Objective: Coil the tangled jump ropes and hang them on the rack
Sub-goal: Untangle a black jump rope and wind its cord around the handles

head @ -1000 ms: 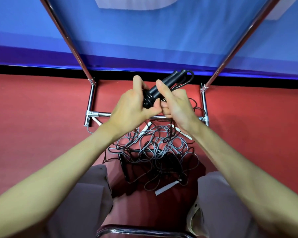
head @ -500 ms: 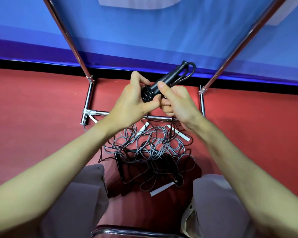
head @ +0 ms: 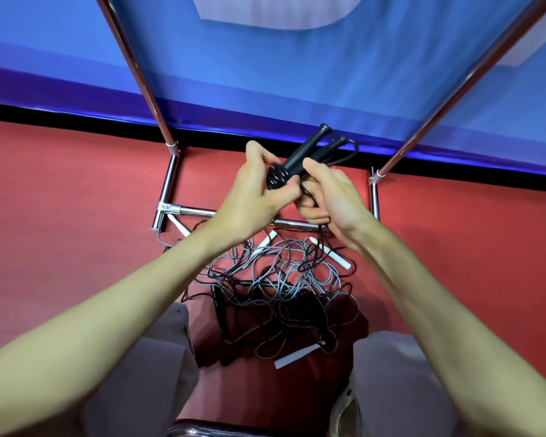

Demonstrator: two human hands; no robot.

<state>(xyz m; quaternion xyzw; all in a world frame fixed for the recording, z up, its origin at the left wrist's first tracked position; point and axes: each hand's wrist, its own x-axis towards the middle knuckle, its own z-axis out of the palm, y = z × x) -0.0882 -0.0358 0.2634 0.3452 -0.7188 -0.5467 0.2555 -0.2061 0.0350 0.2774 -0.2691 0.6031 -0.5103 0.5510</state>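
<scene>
Left hand and right hand both grip pair of black ribbed jump-rope handles, fingers curled round (black cord looped at far end), above tangled grey and black ropes on red floor, before chrome tube rack.

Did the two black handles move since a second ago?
Yes. The black handles now fan apart, their tips nearer the black floor strip.

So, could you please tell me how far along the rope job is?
Done: nothing visibly hung on the rack. In hand: left hand and right hand hold a black rope's two handles together. Left: the tangled pile on the floor, white handles among it.
</scene>
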